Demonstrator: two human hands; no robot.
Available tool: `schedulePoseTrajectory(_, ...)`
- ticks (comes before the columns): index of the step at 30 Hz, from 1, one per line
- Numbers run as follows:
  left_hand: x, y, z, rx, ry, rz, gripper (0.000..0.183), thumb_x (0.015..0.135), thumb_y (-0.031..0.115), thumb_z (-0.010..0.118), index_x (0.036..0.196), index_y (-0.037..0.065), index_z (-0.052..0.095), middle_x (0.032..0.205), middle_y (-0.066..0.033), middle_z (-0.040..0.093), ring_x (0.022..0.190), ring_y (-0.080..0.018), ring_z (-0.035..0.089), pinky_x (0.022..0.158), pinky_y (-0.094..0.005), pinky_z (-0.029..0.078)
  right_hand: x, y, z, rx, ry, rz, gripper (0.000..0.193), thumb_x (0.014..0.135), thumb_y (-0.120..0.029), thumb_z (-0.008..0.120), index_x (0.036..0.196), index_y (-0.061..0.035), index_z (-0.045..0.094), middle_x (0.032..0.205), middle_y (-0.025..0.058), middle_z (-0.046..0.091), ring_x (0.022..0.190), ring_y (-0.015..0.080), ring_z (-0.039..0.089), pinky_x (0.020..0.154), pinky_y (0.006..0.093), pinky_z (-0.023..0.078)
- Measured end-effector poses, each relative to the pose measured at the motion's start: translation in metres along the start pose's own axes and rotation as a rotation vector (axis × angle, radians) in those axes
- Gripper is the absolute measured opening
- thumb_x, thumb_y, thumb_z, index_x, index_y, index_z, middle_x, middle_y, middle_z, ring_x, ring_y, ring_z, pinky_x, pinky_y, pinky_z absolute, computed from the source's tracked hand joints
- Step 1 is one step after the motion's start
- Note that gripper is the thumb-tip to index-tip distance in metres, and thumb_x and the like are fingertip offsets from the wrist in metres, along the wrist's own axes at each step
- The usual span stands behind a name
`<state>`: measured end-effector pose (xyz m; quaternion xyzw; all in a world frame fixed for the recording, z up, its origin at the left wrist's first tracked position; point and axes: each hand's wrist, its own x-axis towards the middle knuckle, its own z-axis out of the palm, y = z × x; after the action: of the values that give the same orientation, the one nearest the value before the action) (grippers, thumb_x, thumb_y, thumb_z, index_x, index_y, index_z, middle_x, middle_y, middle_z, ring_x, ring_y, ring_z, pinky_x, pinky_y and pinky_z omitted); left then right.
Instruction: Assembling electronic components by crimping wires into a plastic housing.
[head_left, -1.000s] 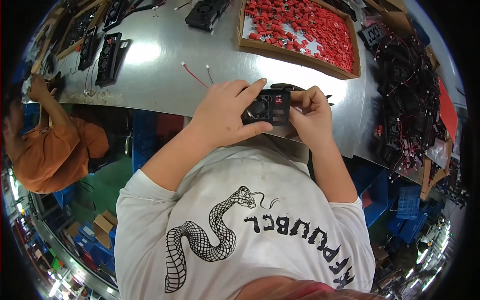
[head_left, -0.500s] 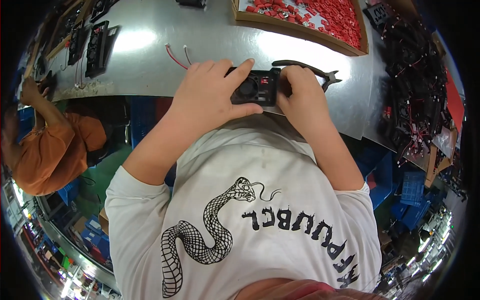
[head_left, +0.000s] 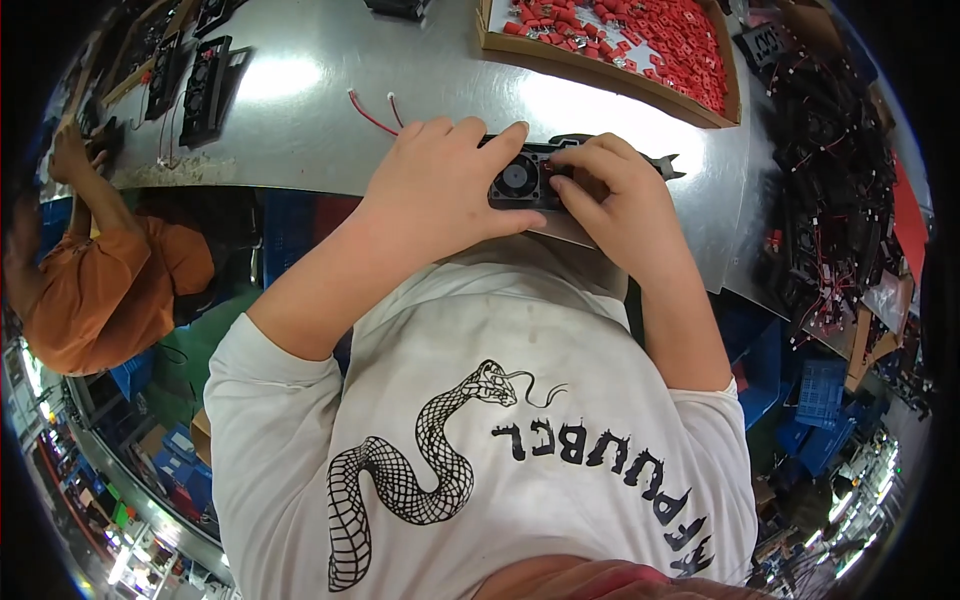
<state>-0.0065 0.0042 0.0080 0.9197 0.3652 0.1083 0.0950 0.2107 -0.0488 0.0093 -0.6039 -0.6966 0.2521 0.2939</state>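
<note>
My left hand (head_left: 435, 190) grips a black plastic fan housing (head_left: 498, 198) from its left side, thumb along the near edge and fingers over the far edge. A small round fan (head_left: 518, 178) shows in its face. Thumb and forefinger of my right hand (head_left: 625, 195) close together over the housing's right part, beside the fan. A bit of red shows near those fingertips; whether they hold it is hidden. Red and white wires (head_left: 375, 118) stick out beyond my left hand. Diagonal cutters (head_left: 664, 167) lie behind my right hand, partly covered by it.
A cardboard tray (head_left: 600, 78) of small red parts stands at the back of the metal table (head_left: 300, 130). Black fan units with wires are heaped (head_left: 835, 200) at the right. More black units (head_left: 205, 90) lie at the left, near a co-worker in an orange top (head_left: 110, 290).
My right hand has moved from the housing's right end onto its face, fingertips now over the red part. The whole view has shifted slightly. My left hand keeps its grip.
</note>
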Motion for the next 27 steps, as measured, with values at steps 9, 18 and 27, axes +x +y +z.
schedulePoseTrajectory(9,0.002,-0.002,-0.004,-0.019,-0.010,-0.002,0.079,0.075,0.059,0.079,0.134,0.010,0.061,0.096,-0.0110,0.064,0.089,-0.0305,0.064,0.083,-0.0431,0.049,0.047,0.032,-0.039,-0.056,0.073,-0.001,0.017,0.087,-0.014,0.076,0.102,-0.0055,0.076,0.093,0.0075,0.068,0.079,0.0204,0.068,0.073,0.0315,0.054)
schedulePoseTrajectory(18,-0.004,0.006,-0.003,-0.040,-0.002,-0.028,0.079,0.076,0.060,0.078,0.134,0.009,0.061,0.098,-0.0114,0.064,0.091,-0.0305,0.065,0.083,-0.0440,0.049,0.135,0.093,-0.086,-0.484,-0.242,-0.217,0.026,0.088,-0.007,0.066,0.111,-0.0030,0.075,0.114,0.0145,0.067,0.106,0.0325,0.066,0.095,0.0386,0.052)
schedulePoseTrajectory(27,0.004,-0.001,-0.002,-0.088,-0.030,-0.013,0.078,0.076,0.062,0.077,0.133,0.011,0.060,0.099,-0.0117,0.064,0.092,-0.0310,0.065,0.085,-0.0446,0.049,0.124,0.071,-0.079,-0.184,-0.017,-0.015,0.024,0.083,-0.011,0.071,0.104,-0.0002,0.073,0.101,0.0107,0.071,0.092,0.0236,0.068,0.084,0.0353,0.054)
